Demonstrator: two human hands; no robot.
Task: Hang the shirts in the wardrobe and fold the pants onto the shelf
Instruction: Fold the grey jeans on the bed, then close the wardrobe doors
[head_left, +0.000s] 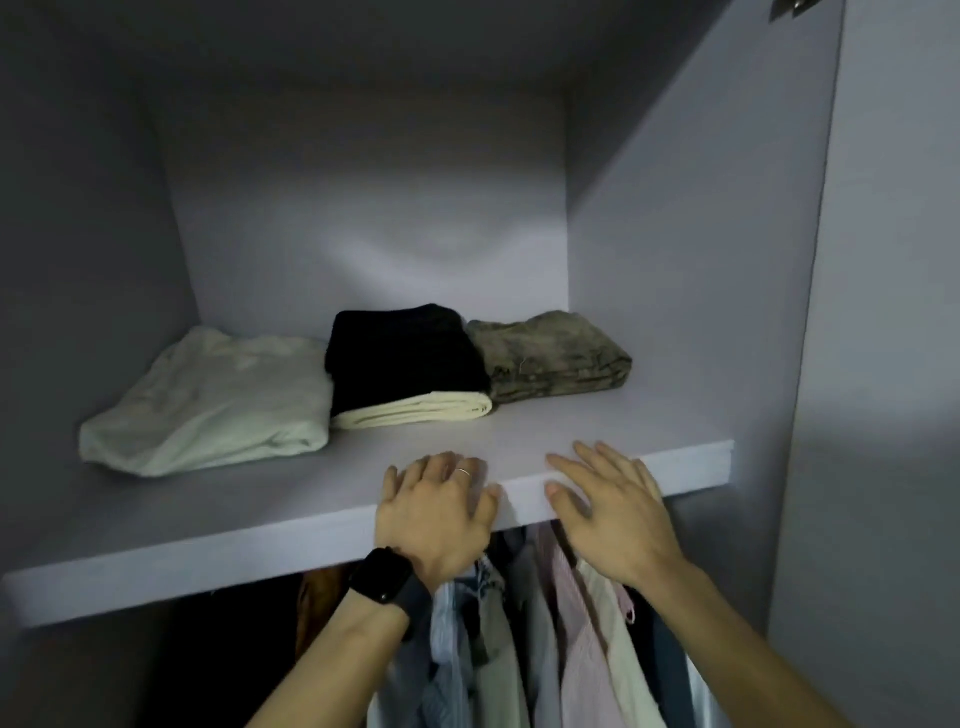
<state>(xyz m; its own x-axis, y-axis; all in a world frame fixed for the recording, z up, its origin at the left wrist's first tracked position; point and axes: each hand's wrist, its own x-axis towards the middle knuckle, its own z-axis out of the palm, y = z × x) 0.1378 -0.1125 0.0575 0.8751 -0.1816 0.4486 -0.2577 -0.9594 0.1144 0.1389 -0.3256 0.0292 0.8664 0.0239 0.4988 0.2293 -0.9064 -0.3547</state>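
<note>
Four folded pants (208, 400), one shelf (571, 431), two hands (436, 514)

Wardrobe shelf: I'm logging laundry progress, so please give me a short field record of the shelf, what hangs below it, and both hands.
shelf: three folded piles side by side
left pile: pale green garment
middle pile: black garment on cream garment
right pile: olive garment
below: hanging shirts
left hand: open, empty, at shelf's front edge
right hand: open, empty, beside it

black watch (387, 580) left wrist, thin ring (463, 472) left grip (436, 514)
</note>
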